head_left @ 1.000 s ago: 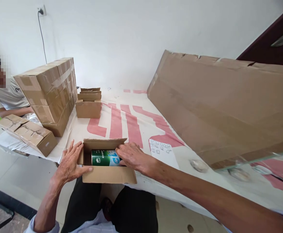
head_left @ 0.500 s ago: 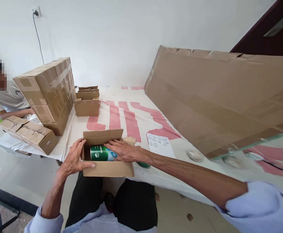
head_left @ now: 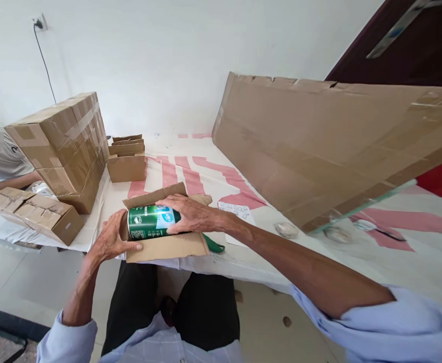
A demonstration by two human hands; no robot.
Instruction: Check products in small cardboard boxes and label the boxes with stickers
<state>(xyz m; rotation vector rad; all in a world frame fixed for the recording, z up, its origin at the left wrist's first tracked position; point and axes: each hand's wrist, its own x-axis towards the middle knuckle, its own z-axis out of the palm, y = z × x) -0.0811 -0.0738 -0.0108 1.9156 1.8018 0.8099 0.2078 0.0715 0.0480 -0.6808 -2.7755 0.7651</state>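
Observation:
An open cardboard box (head_left: 167, 248) lies at the table's near edge with its long flaps folded outward. In it is a green can (head_left: 147, 228) with a light-blue label patch, lying on its side and standing partly above the flaps. My left hand (head_left: 112, 236) is closed round the box's left end, thumb on the near flap. My right hand (head_left: 190, 214) grips the can's right end from above, fingers over the top and thumb on the near side. A green object (head_left: 214, 244), partly hidden, pokes out right of the box.
Taped cartons (head_left: 64, 146) are stacked at left, with a smaller long box (head_left: 35, 214) before them. Open small boxes (head_left: 126, 164) stand behind. A large cardboard sheet (head_left: 319, 146) leans at right. A marked paper (head_left: 239, 217) lies behind my right arm. A person (head_left: 1, 156) sits far left.
The can has risen higher in the box, with more of its label showing. My right hand now wraps its end instead of lying flatter over it. The view has swung slightly right.

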